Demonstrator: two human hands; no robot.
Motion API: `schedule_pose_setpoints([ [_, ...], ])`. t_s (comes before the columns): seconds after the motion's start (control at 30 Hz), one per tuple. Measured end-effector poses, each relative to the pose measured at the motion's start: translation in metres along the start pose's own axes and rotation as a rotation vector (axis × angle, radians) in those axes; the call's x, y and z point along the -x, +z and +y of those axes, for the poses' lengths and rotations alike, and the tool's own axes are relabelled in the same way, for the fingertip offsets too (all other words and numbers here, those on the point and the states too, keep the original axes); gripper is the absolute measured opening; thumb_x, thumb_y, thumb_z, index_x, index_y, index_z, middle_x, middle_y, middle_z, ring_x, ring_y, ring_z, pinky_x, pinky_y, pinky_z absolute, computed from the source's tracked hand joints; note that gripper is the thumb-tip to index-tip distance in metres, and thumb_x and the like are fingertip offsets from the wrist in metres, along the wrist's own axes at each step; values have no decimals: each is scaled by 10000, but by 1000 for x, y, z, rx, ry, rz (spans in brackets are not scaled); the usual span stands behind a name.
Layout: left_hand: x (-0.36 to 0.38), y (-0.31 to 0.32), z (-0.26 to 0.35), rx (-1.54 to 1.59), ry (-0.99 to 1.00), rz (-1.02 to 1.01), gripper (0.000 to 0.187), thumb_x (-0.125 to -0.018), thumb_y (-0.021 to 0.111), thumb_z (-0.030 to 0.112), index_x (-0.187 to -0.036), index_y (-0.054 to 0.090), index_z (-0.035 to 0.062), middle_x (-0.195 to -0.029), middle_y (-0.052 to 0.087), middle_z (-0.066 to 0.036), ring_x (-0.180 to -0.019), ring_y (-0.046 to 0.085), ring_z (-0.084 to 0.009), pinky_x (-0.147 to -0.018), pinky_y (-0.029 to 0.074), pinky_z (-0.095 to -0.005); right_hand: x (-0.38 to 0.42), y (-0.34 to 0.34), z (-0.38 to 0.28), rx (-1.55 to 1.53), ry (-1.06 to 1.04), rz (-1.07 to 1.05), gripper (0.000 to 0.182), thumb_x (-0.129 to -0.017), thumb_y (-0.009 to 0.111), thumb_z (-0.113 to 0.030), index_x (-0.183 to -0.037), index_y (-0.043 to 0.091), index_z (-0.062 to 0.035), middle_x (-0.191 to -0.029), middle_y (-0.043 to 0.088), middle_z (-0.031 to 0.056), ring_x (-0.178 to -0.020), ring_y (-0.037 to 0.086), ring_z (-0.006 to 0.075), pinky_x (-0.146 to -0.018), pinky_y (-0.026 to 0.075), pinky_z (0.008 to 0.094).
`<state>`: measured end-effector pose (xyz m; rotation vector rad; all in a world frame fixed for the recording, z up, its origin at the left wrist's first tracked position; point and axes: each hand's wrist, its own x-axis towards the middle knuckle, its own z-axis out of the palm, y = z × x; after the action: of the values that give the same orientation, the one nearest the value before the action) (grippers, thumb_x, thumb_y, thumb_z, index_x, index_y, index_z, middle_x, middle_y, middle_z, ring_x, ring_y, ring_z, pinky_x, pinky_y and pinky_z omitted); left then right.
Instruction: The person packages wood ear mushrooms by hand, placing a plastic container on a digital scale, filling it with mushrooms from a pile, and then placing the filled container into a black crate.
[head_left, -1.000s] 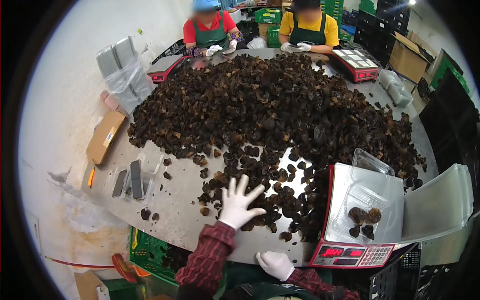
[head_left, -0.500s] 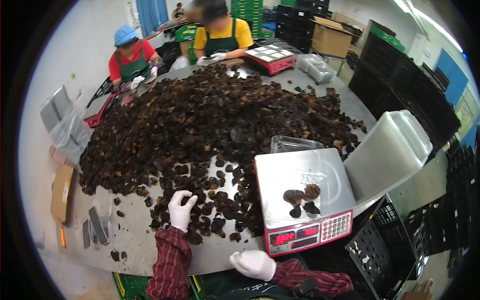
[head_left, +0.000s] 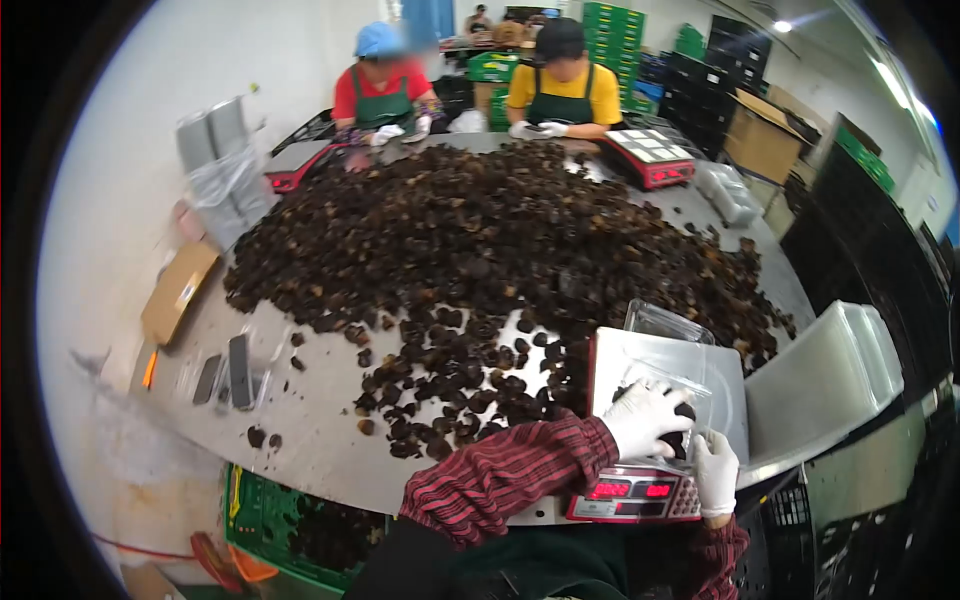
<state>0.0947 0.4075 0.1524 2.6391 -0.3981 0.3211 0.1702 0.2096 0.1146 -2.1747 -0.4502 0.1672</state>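
Observation:
My left hand [head_left: 648,420], in a white glove, reaches palm down over the scale [head_left: 645,350], its fingers curled around dark, wrinkled wood ear mushrooms [head_left: 683,412]. Beneath it, a clear plastic tray [head_left: 702,392] on the silver weighing plate is partly covered. At the scale's right front corner, my right hand [head_left: 716,474], also gloved, pinches the tray's near edge; its fingertips are partly hidden. Red digits glow on the display below my left wrist. A large heap of wood ear mushrooms [head_left: 480,230] spreads across the metal table [head_left: 320,405], with looser pieces left of the scale.
A tall stack of clear trays [head_left: 825,375] leans right of the scale, with another clear tray [head_left: 668,322] behind it. Two co-workers sit across the table near red scales [head_left: 655,158]. A green crate [head_left: 270,515] stands below the front edge. Dark strips [head_left: 240,372] and cardboard [head_left: 180,292] lie left.
My left hand has moved right from the loose mushrooms onto the scale. My right hand has moved from the table's front edge to the scale's right corner. The view has shifted left.

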Motion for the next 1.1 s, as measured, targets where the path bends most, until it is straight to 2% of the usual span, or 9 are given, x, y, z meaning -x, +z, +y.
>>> schedule_pose_setpoints([
  [0.1, 27, -20, 2, 125, 26, 208, 571, -731, 720, 318, -1266, 554, 203, -1405, 386, -147, -1269, 380, -371, -1055, 296, -494, -4, 5, -7, -79, -17, -14, 294, -896, 609, -159, -1093, 605, 59, -866, 670, 94, -722, 576, 102, -655, 472, 256],
  [0.2, 68, -51, -38, 0, -24, 363, 499, -673, 758, 248, -1136, 616, 130, -1174, 549, -121, -1040, 528, -339, -901, 445, -428, -3, 3, -25, -175, 55, -63, 284, -918, 602, -177, -1068, 609, 64, -817, 635, 49, -671, 522, 66, -606, 439, 214],
  [0.33, 157, -77, -133, -355, -663, 355, 545, -643, 769, 299, -1154, 613, 191, -1184, 528, -98, -1010, 511, -307, -865, 441, -435, -3, 0, -14, -298, 37, 26, 270, -930, 600, -213, -1004, 622, 46, -731, 566, -7, -577, 434, 34, -501, 364, 200],
  [0.43, 218, -71, -185, -269, -1140, 125, 657, -779, 634, 554, -1375, 418, 382, -1521, 212, -144, -1394, 128, -427, -1080, 161, -607, -1, -4, -16, -295, 95, 55, 281, -930, 600, -223, -998, 622, 49, -703, 552, -6, -524, 408, 35, -456, 332, 209],
  [0.53, 238, -52, -187, -309, -1051, -44, 657, -768, 619, 593, -1363, 435, 386, -1517, 228, -126, -1380, 167, -429, -1071, 194, -609, -1, -3, -15, -290, 114, 74, 288, -930, 601, -229, -997, 623, 50, -698, 553, 0, -510, 408, 37, -452, 330, 207],
  [0.57, 243, -41, -186, -412, -923, 102, 564, -759, 666, 519, -1266, 560, 296, -1416, 392, -128, -1311, 319, -394, -1034, 318, -521, -1, -4, -14, -275, 105, 86, 289, -929, 602, -230, -998, 623, 50, -697, 555, 3, -508, 409, 38, -455, 332, 204],
  [0.7, 254, -30, -187, -201, -902, 444, 311, -727, 741, 330, -959, 670, 134, -1030, 567, -71, -942, 569, -265, -795, 473, -336, 1, -4, -23, -252, 58, 131, 264, -934, 593, -213, -1006, 627, 38, -684, 549, -2, -508, 412, 34, -455, 337, 196],
  [0.93, 234, -44, -190, 45, -979, 643, 201, -739, 741, 156, -820, 667, -12, -797, 621, -91, -778, 608, -197, -717, 468, -295, 0, 3, -28, -113, 16, 51, 321, -916, 621, -236, -1069, 613, 46, -757, 593, 10, -572, 427, 31, -496, 367, 202],
  [1.1, 122, -88, -82, 290, -559, 595, 155, -713, 741, 113, -816, 668, 23, -833, 595, -58, -787, 593, -199, -698, 477, -293, -4, 3, -49, 35, 74, -37, 360, -905, 629, -237, -1095, 597, 67, -928, 680, 143, -808, 601, 135, -731, 486, 273],
])
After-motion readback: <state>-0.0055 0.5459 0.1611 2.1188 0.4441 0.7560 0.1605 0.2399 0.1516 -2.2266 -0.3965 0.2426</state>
